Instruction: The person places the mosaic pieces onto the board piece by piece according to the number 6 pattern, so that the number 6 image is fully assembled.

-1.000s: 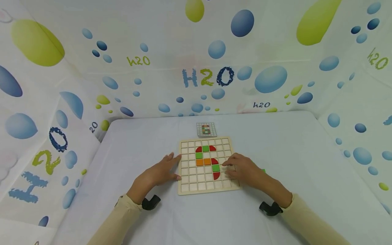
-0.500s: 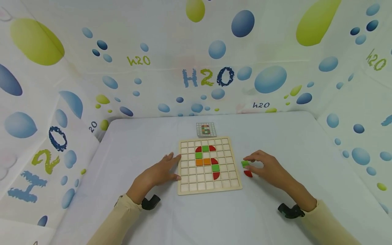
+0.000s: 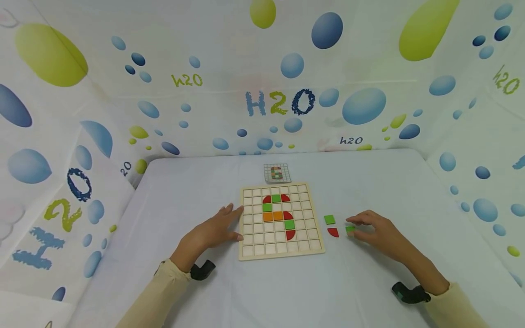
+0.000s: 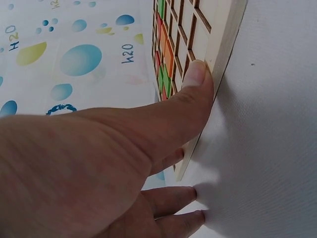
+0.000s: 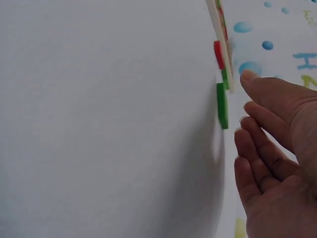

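A light wooden grid board (image 3: 254,250) lies in the middle of the table. Red quarter-round tiles (image 3: 290,234), green square tiles (image 3: 289,224) and orange square tiles (image 3: 268,217) sit in some of its cells. My left hand (image 3: 214,230) rests at the board's left edge; the left wrist view has the thumb (image 4: 195,82) on the rim and fingers extended. Beyond the board's right side, my right hand (image 3: 375,232) hovers beside a loose green square tile (image 5: 222,105), thumb and fingers apart from it. Another green square tile (image 3: 330,219) and a red quarter-round tile (image 3: 333,232) lie loose nearby.
A small pattern card (image 3: 277,173) with a coloured grid lies just behind the board. The table has a white cloth (image 3: 197,182). Behind and at both sides stand white sheets (image 3: 229,54) printed with blue and green drops.
My right hand has moved from over the board's right side out to the right, past one loose green tile to the other. The loose tiles have come into sight. My left hand stays put.
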A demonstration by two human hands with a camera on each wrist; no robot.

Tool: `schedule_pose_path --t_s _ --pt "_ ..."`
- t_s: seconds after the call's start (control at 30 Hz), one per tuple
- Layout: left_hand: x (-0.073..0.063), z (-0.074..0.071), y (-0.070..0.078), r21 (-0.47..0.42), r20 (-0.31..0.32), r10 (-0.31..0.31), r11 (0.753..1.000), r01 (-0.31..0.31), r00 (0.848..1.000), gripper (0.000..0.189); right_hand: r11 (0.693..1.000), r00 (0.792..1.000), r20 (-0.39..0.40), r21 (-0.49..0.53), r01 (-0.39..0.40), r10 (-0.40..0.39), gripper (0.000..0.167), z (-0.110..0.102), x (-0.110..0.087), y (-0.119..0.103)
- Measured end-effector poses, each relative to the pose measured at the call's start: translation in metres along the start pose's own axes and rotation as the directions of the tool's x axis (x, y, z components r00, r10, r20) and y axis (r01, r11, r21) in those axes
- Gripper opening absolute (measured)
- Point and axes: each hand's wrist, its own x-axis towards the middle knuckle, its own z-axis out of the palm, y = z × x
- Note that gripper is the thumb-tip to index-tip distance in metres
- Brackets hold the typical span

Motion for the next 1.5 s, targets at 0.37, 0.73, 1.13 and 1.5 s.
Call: schedule_pose_path --t_s 0.37,0.73,1.13,1.5 --pt "0.003 0.001 -0.001 0.005 0.000 0.007 1.000 -0.007 1.000 0.093 0.999 0.998 0.036 0.029 -0.044 0.043 0.038 0.001 -0.008 0.011" --pt "0.001 0.002 -0.001 0.014 -0.007 0.010 1.000 -0.010 1.000 0.093 1.000 1.000 0.017 0.020 -0.023 0.023 0.033 0.005 -0.009 0.013" --pt "-0.001 0.000 0.001 0.021 -0.009 0.017 1.000 -0.017 1.000 0.091 0.999 1.000 0.005 0.032 0.006 -0.007 0.029 0.005 -0.009 0.014" --pt "-0.002 -0.001 0.001 -0.006 -0.007 0.016 1.000 -0.016 1.000 0.091 1.000 1.000 0.018 0.025 0.002 -0.003 0.030 0.007 -0.001 0.001"
